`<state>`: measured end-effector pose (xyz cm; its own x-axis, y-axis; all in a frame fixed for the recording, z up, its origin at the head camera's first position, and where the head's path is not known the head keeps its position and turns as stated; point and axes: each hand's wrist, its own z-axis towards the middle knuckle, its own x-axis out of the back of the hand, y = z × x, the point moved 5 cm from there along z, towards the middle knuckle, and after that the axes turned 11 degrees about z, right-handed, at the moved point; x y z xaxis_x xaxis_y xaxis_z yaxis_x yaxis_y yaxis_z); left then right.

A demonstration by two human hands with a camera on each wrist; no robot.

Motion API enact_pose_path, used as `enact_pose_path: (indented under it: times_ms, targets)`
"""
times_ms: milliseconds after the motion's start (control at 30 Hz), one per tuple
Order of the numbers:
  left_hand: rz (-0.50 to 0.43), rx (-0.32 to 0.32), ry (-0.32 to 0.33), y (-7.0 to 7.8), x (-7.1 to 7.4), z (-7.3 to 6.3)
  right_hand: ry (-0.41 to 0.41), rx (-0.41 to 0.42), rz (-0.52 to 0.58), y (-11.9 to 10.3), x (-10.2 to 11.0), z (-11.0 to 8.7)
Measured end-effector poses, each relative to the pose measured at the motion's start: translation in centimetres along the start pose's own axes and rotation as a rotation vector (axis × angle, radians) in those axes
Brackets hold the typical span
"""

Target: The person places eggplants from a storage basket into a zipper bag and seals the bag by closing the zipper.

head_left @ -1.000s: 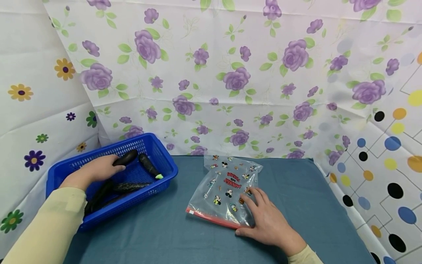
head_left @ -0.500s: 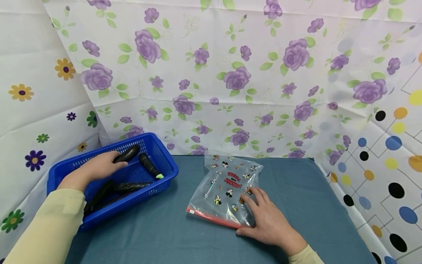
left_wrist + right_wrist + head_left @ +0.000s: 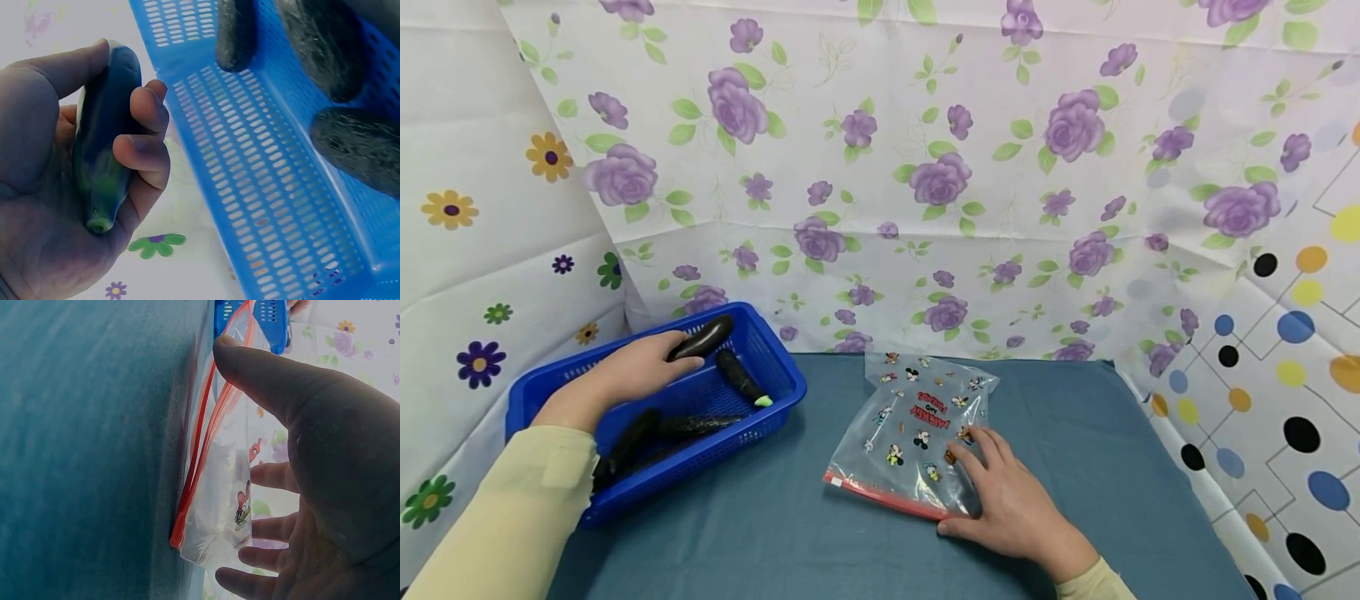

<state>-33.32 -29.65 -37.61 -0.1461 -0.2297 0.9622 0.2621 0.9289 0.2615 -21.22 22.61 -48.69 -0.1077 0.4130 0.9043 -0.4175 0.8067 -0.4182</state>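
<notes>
My left hand [image 3: 634, 367] grips a glossy dark vegetable [image 3: 702, 338], thumb on one side and fingers curled round the other. In the left wrist view this vegetable [image 3: 106, 150] is smooth and long, greenish towards its stubby end. It is above the blue plastic basket [image 3: 786, 379], where several dark, bumpy vegetables lie, one with a pale green tip [image 3: 741, 377]. My right hand [image 3: 1011, 504] rests on the right side of a clear zip bag [image 3: 895, 425] with cartoon prints. Its fingers are extended over the bag and the thumb is at the red zip edge [image 3: 215, 419].
Blue-grey cloth [image 3: 760, 533] covers the table under the basket and bag. A floral sheet [image 3: 880, 167] hangs behind, with patterned sheets at both sides. The basket stands at the left, close to the back and left sheets.
Within the basket's area, my left hand has shifted slightly right and back, raising the dark vegetable towards the far rim. The right hand and bag stay put.
</notes>
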Motion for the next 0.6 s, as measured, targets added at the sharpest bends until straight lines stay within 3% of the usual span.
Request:
enact_pose_path:
  times_ms: [600]
  targets:
    - [0.029, -0.07, 0.052, 5.1, 1.6, -0.7, -0.012, -0.011, -0.005, 0.0, -0.1, 0.1]
